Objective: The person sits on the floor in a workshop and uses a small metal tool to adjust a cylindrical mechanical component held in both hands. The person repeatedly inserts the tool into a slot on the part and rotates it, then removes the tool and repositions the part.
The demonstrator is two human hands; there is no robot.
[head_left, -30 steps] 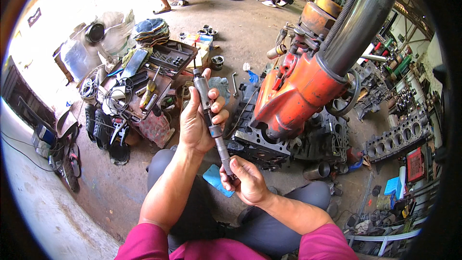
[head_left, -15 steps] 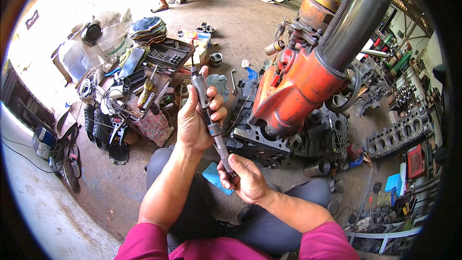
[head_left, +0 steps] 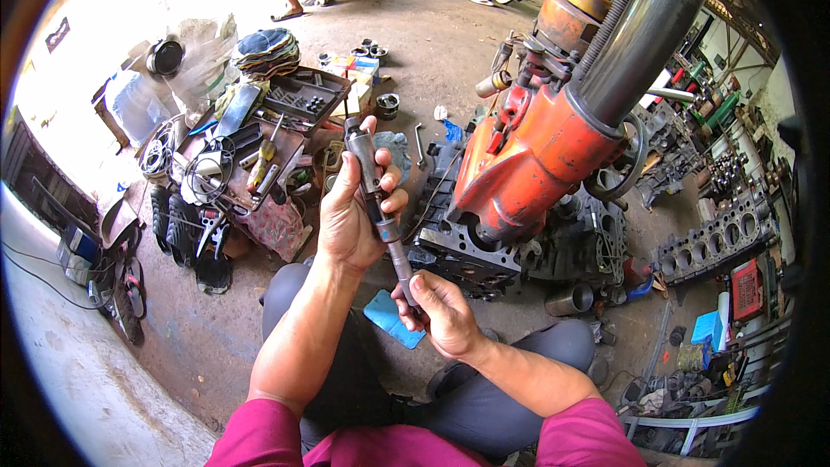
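Slanting across the middle in front of me is a long, stepped metal shaft tool (head_left: 399, 255) with a dark mid-section, a collar and a narrow tip at its upper end. My left hand (head_left: 350, 220) is wrapped round its upper part, thumb along one side and fingers on the other. Lower down, my right hand (head_left: 445, 316) grips the bottom end between thumb and curled fingers, hiding part of it. Just right of the tool stands a large orange machine head (head_left: 540, 169) on a thick steel column, over an engine block (head_left: 471, 255).
A low bench at left bears a parts tray (head_left: 303, 104), a screwdriver (head_left: 262, 163), cables and a stack of cloths (head_left: 265, 54). A blue cloth (head_left: 393, 320) lies below my hands. Another engine block (head_left: 718, 240) stands at right. Two people crouch at the back.
The tool has turned very slightly, and the fingers of my right hand have shifted a little at its lower end. Both hands keep their hold.
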